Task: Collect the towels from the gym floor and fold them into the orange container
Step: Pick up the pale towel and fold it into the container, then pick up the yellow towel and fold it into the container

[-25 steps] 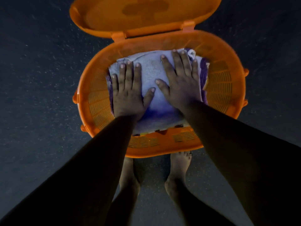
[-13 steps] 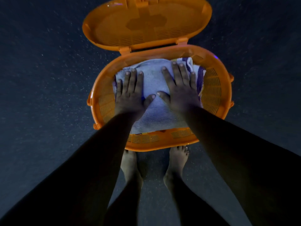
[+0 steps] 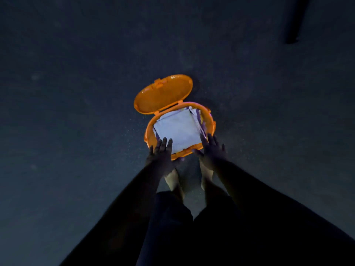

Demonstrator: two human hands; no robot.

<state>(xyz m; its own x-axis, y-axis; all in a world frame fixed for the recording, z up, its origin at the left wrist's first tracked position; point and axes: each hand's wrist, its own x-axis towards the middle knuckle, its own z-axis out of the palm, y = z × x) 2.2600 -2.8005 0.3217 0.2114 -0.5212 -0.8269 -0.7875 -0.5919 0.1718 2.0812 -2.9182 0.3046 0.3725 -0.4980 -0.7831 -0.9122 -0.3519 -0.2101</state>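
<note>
The orange container (image 3: 210,120) stands on the dark gym floor with its lid (image 3: 163,94) hinged open at the back. A folded white towel (image 3: 178,129) lies flat on top inside it, with purple-edged cloth showing along its right side. My left hand (image 3: 160,156) hovers over the container's near left rim, fingers straight and spread. My right hand (image 3: 212,150) is held the same way over the near right rim. Neither hand holds anything.
My two bare feet (image 3: 172,179) stand just behind the container. The dark speckled floor (image 3: 76,131) stretches all round it. A dark upright post or leg (image 3: 295,20) shows at the far upper right.
Both hands have lifted off the towel and drawn back toward me. My head has risen, so the container looks much smaller and farther away.
</note>
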